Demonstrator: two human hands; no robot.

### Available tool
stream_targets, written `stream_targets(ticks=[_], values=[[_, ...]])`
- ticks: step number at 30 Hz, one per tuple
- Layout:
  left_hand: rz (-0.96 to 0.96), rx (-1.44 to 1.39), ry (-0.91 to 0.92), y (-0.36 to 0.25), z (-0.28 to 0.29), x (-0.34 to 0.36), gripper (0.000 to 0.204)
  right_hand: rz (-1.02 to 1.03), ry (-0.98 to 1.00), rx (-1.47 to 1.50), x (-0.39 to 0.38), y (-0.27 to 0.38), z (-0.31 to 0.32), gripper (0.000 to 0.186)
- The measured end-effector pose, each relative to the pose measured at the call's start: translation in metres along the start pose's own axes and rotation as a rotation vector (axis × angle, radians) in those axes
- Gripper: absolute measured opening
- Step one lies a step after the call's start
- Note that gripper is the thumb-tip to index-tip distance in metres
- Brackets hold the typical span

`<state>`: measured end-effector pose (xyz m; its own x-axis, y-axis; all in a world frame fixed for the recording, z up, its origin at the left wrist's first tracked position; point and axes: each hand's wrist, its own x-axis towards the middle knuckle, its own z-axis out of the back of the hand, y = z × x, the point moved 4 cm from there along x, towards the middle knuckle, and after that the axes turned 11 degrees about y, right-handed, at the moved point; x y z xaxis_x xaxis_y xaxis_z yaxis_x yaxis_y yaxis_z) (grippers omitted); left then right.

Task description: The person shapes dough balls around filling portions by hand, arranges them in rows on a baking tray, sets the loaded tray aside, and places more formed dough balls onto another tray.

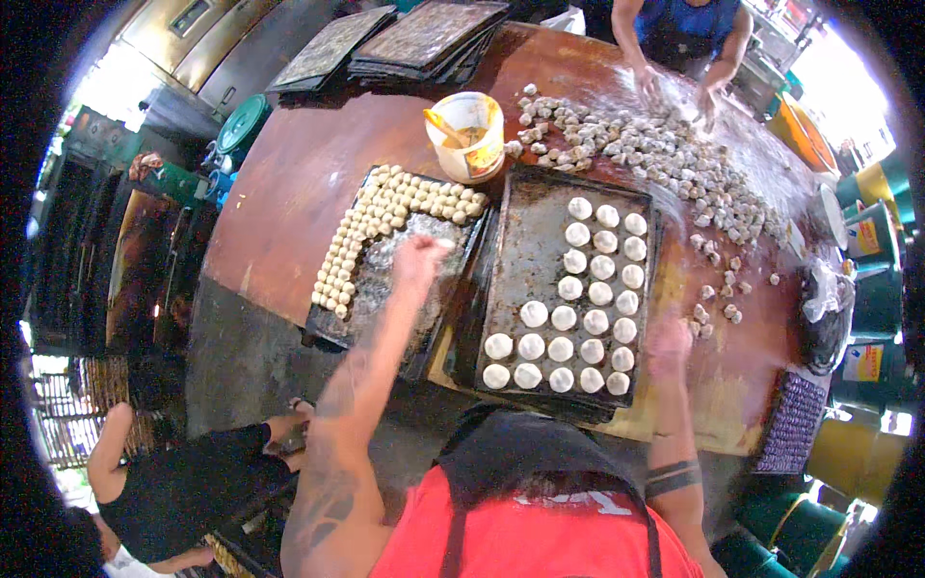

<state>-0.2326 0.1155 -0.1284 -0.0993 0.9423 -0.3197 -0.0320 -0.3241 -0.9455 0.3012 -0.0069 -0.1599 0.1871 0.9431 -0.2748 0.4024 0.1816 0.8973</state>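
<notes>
Left hand (418, 260) closed, pale dough piece (445, 245) pinched at the fingertips, over the left tray. Right hand (669, 345) motion-blurred just beside the right tray's right edge; can't tell if open or closed.

Left to right: round green lid (245, 123) off the worktop (265, 207) edge. Left tray (385, 313): dark metal, smooth round dough balls (385, 202) packed along its left and far sides. Dark, flat trays (424, 40) stacked at the far edge. White plastic bucket (472, 159), yellow-handled tool inside, blocks the space beyond both trays. Right tray (520, 231): worn metal, flattened white dough rounds (594, 323) in rows. Lumpy, floured pieces (665, 159) heaped beyond; co-worker's hands (708, 101) at the floury far side. Purple crate (792, 422) far right.
</notes>
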Motion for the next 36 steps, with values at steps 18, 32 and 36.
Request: stream_targets(ticks=[18,32,36], values=[[-0.108,-0.400,0.487,-0.084,-0.175,-0.150,0.033,0.068,0.749,-0.629,-0.045,0.091,-0.217,0.041],[-0.191,-0.514,0.401,-0.100,-0.194,-0.148,0.034,0.655,0.375,-0.883,-0.076,0.135,-0.237,0.022],[0.049,-0.652,0.469,-0.104,-0.178,-0.147,0.038,0.705,0.496,-1.093,-0.073,0.136,-0.235,0.025]])
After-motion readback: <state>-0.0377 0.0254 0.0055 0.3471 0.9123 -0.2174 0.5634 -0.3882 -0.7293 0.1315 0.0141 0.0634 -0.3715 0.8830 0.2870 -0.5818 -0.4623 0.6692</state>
